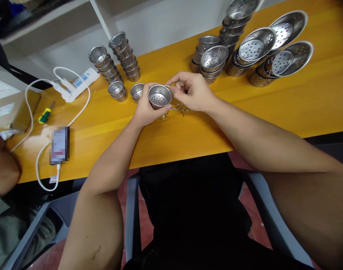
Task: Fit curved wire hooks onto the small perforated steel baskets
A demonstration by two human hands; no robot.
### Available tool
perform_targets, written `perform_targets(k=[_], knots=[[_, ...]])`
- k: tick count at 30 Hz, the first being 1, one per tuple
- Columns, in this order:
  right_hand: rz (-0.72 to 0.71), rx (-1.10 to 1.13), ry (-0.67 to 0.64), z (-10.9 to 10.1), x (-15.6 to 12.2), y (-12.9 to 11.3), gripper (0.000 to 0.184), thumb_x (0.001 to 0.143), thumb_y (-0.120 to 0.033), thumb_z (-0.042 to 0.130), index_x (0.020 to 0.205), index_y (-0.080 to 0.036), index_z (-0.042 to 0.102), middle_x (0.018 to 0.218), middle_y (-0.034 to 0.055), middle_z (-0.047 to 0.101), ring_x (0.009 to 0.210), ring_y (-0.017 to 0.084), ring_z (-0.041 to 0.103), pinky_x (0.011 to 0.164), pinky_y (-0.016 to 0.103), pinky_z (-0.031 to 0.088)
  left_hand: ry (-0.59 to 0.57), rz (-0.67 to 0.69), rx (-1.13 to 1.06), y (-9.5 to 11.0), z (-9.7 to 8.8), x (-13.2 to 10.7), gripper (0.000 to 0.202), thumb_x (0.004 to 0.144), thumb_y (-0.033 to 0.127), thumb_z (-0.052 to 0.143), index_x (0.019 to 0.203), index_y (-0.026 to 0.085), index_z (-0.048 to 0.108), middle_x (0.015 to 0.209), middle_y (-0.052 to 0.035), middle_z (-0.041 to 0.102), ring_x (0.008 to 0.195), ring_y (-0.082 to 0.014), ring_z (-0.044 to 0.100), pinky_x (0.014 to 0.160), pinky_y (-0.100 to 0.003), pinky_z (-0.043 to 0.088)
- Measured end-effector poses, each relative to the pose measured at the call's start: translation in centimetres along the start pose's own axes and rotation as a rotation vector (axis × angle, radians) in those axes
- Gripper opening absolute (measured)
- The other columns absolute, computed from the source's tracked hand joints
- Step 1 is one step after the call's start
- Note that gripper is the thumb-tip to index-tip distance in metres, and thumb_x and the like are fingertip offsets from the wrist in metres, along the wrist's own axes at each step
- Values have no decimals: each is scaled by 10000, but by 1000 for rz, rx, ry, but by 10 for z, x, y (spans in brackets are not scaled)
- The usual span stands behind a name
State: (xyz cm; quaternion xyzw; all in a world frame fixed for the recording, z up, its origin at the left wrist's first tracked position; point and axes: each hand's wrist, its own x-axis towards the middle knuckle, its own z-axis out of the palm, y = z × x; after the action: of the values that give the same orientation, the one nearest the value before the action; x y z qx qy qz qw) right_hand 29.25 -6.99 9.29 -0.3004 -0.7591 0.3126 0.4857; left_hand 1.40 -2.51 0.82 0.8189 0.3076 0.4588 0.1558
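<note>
My left hand [145, 110] is closed around a small perforated steel strainer cup [159, 96], held just above the yellow table [273, 108]. My right hand [192, 90] pinches a thin wire handle at the cup's right rim. A few bent wire pieces [175, 108] lie on the table under both hands. Two loose small cups [117, 90] stand just left of my left hand.
Stacks of small strainer cups [126, 56] stand at the back left, stacks of larger ones [256, 48] at the back right. A white power strip [75, 83] with cable, a screwdriver [45, 113] and a phone [59, 145] lie at left. Another person's arm [2, 168] shows at far left.
</note>
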Motion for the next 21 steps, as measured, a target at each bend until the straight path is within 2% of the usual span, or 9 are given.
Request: perform_targets(k=[7,12,18,21], knots=[[39,-36,6,-1,0,3,449,1060,-759,965,1114,-343,805,734,-18,522,687,261,471,663,438,444,-72,-7,5,8,-4,1,1090,948,937,1064,1748,372,584,1544,-116,776,1485,-418,843,1331,-654,709],[42,-39,-2,0,-1,1,390,1073,-697,970,1092,-343,806,728,-25,508,683,257,465,681,446,459,-67,-33,5,14,-4,2,1090,945,923,1077,1749,368,594,1528,-116,783,1459,-412,854,1316,-653,719],[55,-61,-3,0,-1,0,371,1068,-685,962,1069,-348,807,700,-28,504,683,263,473,656,438,459,-47,-22,5,16,-4,4,1172,829,1075,1039,1652,353,617,1518,-118,802,1431,-414,876,1287,-630,723],[50,-64,6,1,-1,2,361,1062,-662,984,1052,-349,804,694,-36,493,677,258,474,655,433,466,-60,-36,37,19,-5,5,1221,799,1102,1030,1661,351,603,1534,-125,804,1435,-416,884,1295,-620,715]])
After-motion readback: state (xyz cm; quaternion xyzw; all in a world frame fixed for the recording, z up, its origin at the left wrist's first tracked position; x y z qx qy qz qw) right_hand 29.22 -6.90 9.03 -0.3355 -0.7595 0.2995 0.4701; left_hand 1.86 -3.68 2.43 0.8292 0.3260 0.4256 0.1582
